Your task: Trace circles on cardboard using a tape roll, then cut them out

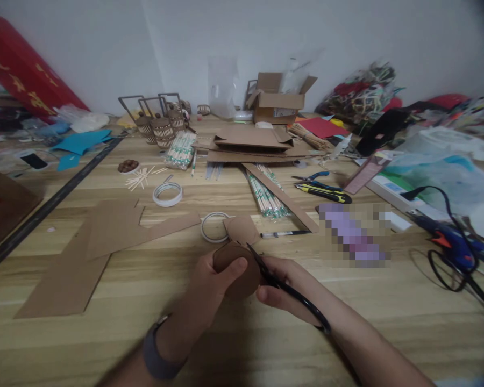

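My left hand [210, 287] grips a round piece of brown cardboard [239, 274], its thumb lying across the top face. In my right hand [292, 287] is a pair of black scissors [296, 295], the blades pointing up and left at the right edge of the round piece. Just beyond the round piece lies another small cardboard piece [242, 229], beside a thin tape ring [215, 227]. A black pen [284, 234] rests to the right of that. Larger cut cardboard sheets [70, 274] lie on the left.
A white tape roll [167, 194], pliers [317, 176], a yellow-black utility knife [322, 192] and wrapped stick bundles [266, 196] lie mid-table. Flattened cardboard [252, 141] and an open box [280, 102] stand behind. A blue glue gun [455, 250] with its cord is at right.
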Demonstrator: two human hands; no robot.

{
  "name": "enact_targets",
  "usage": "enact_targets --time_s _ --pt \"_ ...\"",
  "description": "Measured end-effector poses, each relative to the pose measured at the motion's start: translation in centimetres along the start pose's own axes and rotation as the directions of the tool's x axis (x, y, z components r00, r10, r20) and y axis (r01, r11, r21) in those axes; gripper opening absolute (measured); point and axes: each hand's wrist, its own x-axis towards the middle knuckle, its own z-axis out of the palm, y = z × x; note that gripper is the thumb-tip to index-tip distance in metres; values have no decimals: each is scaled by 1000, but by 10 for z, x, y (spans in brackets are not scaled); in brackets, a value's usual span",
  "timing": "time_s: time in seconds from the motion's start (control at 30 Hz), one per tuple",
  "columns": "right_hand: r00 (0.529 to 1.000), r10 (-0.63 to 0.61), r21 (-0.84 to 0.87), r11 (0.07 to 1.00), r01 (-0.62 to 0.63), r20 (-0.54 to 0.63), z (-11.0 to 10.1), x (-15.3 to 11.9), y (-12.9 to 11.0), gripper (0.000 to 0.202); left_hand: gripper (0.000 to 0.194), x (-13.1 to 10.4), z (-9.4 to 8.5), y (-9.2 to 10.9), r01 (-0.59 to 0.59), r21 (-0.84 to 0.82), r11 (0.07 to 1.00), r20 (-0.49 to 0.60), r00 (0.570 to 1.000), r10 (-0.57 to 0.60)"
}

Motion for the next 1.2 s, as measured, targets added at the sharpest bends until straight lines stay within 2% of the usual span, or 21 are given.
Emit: enact_targets --time_s 0.1,0.23,0.57,0.77,1.2 --pt "1000 -1 7 1000 1 -7 1 -1 0 54 40 0 1 0 30 -16 999 -13 999 -30" --pt "1000 -17 22 1000 17 3 2 -1 0 57 34 -1 0 3 -4 -3 1000 42 999 4" --pt "997 -81 84 993 82 -9 5 -2 -5 66 29 -3 0 6 -1 -47 999 67 998 4" --pt "987 -159 127 979 158 -6 7 -1 -4 64 29 -3 0 7 -2 -88 996 106 994 12" --pt "986 -166 63 984 164 31 1 -1 -3 67 36 -3 -3 6 23 -50 998 106 994 -17"
